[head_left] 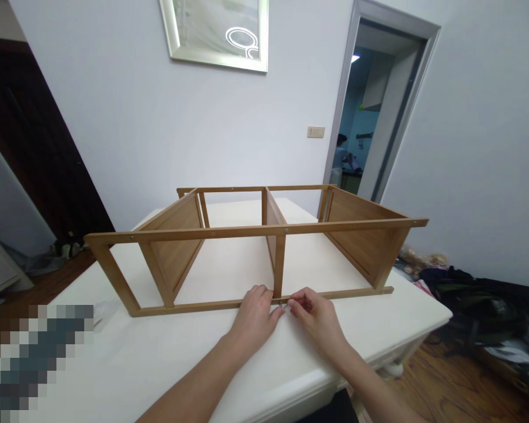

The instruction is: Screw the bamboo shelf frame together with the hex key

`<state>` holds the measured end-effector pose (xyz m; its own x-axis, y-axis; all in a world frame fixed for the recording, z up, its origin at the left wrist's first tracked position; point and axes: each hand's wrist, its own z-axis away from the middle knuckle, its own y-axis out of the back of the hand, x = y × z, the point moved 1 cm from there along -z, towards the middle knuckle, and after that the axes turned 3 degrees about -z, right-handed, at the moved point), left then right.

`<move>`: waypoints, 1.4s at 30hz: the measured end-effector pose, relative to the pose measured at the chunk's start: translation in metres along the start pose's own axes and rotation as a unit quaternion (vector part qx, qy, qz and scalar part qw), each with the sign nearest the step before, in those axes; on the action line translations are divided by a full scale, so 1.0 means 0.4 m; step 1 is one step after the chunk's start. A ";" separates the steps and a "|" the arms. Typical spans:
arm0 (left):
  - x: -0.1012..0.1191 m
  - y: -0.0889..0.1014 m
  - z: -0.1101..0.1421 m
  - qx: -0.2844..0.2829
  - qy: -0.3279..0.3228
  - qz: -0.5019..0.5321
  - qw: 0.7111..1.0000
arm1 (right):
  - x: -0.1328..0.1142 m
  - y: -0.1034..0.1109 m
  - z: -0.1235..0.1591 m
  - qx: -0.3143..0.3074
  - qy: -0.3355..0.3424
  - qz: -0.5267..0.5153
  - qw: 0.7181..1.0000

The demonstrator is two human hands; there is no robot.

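A brown wooden shelf unit lies on its side on the white table. My left hand is closed around its lower front rail, just left of the foot of the middle post, with the thumb stretched along the front. On the other side of that post, my right hand pinches a small thin metal piece between thumb and fingertips. The metal piece sits against the rail at the post's foot. My fingers hide most of it, so its kind cannot be made out.
The white table carries the unit. Clear plastic lies at the table's left. Dark bags and clothes are piled on the right. A framed mirror hangs on the wall, and a person stands beyond the doorway.
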<state>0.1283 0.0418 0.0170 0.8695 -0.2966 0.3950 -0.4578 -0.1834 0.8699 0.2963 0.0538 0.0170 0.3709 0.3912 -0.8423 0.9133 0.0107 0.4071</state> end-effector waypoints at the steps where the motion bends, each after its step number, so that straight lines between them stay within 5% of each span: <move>1: 0.000 -0.001 0.001 0.003 -0.002 0.000 1.000 | -0.002 0.003 -0.003 -0.003 0.008 0.014 1.000; 10: 0.012 -0.012 0.010 0.027 -0.039 -0.083 0.995 | -0.007 0.020 -0.004 -0.003 0.125 0.153 0.980; 15: 0.018 -0.012 0.008 0.022 -0.030 -0.111 0.993 | -0.015 0.021 0.013 0.015 0.215 0.260 0.941; 24: 0.018 -0.015 0.011 0.033 -0.042 -0.125 0.991 | -0.009 0.033 0.020 0.019 0.255 0.393 0.883; 33: 0.015 -0.024 0.015 0.082 -0.063 -0.139 0.985 | -0.007 0.023 0.025 0.045 0.286 0.375 0.881; 42: 0.012 -0.027 0.015 0.094 -0.070 -0.136 0.984 | 0.006 0.024 0.023 -0.045 0.301 0.337 0.891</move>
<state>0.1363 0.0368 0.0077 0.9365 -0.3360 0.0999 -0.2500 -0.4404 0.8623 0.3075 0.0465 0.0156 0.6474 0.7594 -0.0642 0.4897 -0.3499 0.7986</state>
